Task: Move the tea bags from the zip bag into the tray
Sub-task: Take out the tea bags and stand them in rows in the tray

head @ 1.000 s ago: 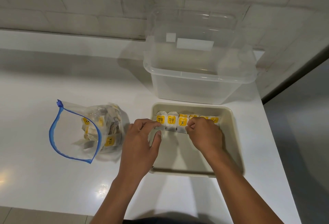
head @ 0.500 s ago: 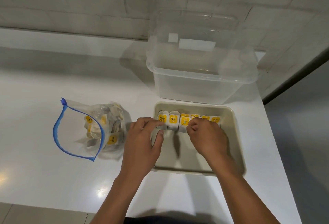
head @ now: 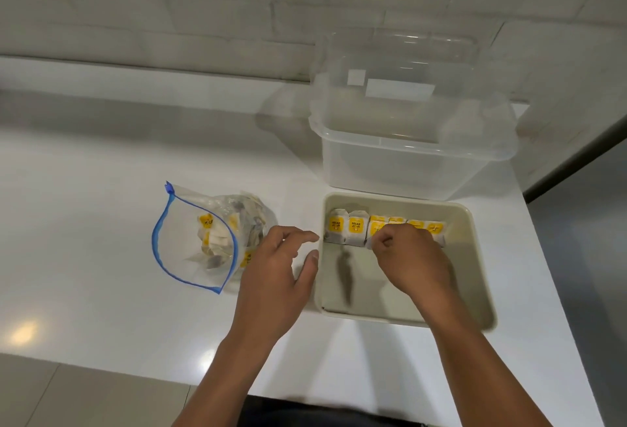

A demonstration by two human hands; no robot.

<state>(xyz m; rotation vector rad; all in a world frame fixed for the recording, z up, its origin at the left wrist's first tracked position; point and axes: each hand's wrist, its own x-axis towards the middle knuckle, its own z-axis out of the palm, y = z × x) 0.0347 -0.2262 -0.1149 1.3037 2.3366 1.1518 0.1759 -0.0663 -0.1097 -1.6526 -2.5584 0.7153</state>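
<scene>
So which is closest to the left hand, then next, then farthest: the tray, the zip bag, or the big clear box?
From the left hand:
1. The tray, right beside its thumb, on the right.
2. The zip bag, just to its left.
3. The clear box, farthest, at the back right behind the tray.

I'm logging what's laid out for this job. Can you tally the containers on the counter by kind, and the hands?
Zip bag, open, tea bags inside: 1
Beige tray, a row of tea bags along its far wall: 1
Clear plastic tub, behind the tray: 1
Hands: 2, left hand and right hand
Total: 5
</scene>
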